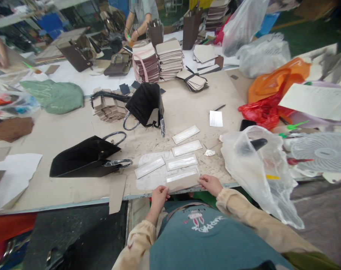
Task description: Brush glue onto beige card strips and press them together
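Note:
At the table's front edge, my left hand [160, 197] pinches the left end of a flat beige strip [184, 183]. The strip's right end is between the fingertips of my right hand [211, 184]. It lies along the near side of a rectangular piece with a white middle [181, 175], partly covering it. Several similar pale-edged pieces, such as this one [181, 162], lie just beyond on a whitish patch of the table. To the left are two black handbags [86, 159] with plastic-wrapped handles, one on its side and the other farther back [145, 103].
A clear plastic bag [243, 161] and a white fan [322, 152] stand on the right, near red [262, 110] and orange bags [277, 78]. Stacked panels [170, 60] sit farther back. A beige strip [117, 195] overhangs the front edge. Across the table, a person's hands [133, 35] are working.

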The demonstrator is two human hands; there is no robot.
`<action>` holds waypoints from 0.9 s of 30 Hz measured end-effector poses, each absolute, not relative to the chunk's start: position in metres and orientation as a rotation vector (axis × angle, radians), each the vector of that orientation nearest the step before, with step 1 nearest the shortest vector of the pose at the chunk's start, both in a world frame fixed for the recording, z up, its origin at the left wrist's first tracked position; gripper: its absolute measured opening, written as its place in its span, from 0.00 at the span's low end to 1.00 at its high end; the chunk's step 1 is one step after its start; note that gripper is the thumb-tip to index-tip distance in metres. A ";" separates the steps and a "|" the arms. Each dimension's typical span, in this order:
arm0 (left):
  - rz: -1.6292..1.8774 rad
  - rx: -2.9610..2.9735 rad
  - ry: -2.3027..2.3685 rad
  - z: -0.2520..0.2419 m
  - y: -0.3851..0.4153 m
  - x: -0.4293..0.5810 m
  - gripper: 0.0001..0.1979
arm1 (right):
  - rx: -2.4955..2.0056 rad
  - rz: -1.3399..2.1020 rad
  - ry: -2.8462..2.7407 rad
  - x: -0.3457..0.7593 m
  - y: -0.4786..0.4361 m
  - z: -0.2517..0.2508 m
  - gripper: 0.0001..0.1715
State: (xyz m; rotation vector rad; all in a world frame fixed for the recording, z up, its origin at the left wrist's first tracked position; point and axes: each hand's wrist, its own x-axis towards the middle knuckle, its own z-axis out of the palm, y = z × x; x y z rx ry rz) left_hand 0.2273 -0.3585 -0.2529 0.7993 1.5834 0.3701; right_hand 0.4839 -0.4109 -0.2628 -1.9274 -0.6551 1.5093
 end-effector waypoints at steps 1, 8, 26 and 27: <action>0.372 0.804 1.583 -0.255 -0.357 0.227 0.12 | -1.919 1.512 -0.647 0.484 -0.410 -0.265 0.03; 0.383 0.790 1.518 -0.257 -0.349 0.222 0.17 | -1.855 1.555 -0.613 0.487 -0.410 -0.270 0.10; 0.186 0.913 1.466 -0.261 -0.337 0.217 0.09 | -1.792 1.460 -0.605 0.484 -0.418 -0.272 0.17; 0.170 0.954 1.484 -0.266 -0.334 0.218 0.08 | -1.806 1.446 -0.606 0.483 -0.414 -0.275 0.16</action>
